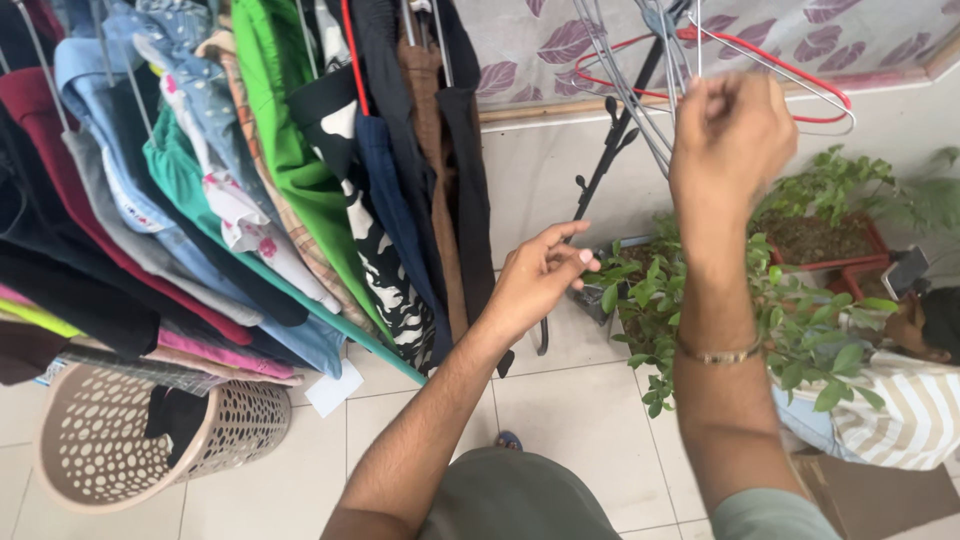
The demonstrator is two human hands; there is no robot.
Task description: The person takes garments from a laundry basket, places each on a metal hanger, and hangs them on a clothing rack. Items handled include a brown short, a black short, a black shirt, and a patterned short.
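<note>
the right hand [732, 130] is raised at about one o'clock in the view, fingers curled shut among a bunch of empty wire hangers [640, 95], grey ones with a red hanger [800, 75] behind; motion blur makes it hard to tell which wire it grips, probably a grey one. the left hand [538, 275] hovers near centre, half open and empty, fingers pointing toward three o'clock, close to the black rack pole [605, 165]. the clothes on the rail [250, 170] fill the nine to eleven o'clock side, a beige laundry basket [95, 440] sits at seven o'clock, potted plants [790, 300] at three. the step in hand looks like freeing one hanger; that calls for lifting its hook clear without dragging the others.
</note>
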